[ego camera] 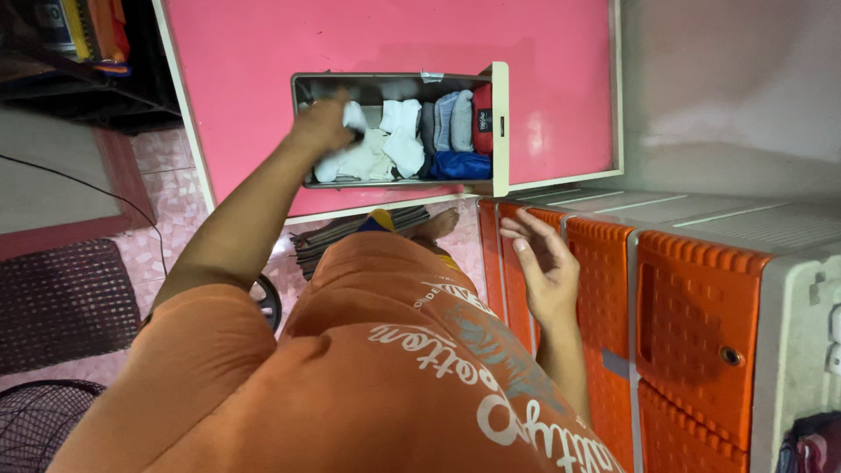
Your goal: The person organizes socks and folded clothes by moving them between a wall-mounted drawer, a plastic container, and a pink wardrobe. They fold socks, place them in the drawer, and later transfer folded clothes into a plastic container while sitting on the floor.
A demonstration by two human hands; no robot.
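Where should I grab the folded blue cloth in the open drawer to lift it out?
Probably pinch the folded blue cloth along its upper rolled edge, coming from the drawer's open top. It lies wedged in the corner of the open drawer in the pink cabinet, with white folded clothes close beside it, so its sides look hard to reach.

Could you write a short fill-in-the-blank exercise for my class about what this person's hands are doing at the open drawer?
1. The left hand reaches into the open ____ of the pink cabinet.
2. Under that hand lie rolled clothes that are mostly ____ in colour.
3. The right hand is open and holds ____.
4. Beside the right hand stands a plastic cabinet with ____ doors.

Missing words: drawer; white; nothing; orange
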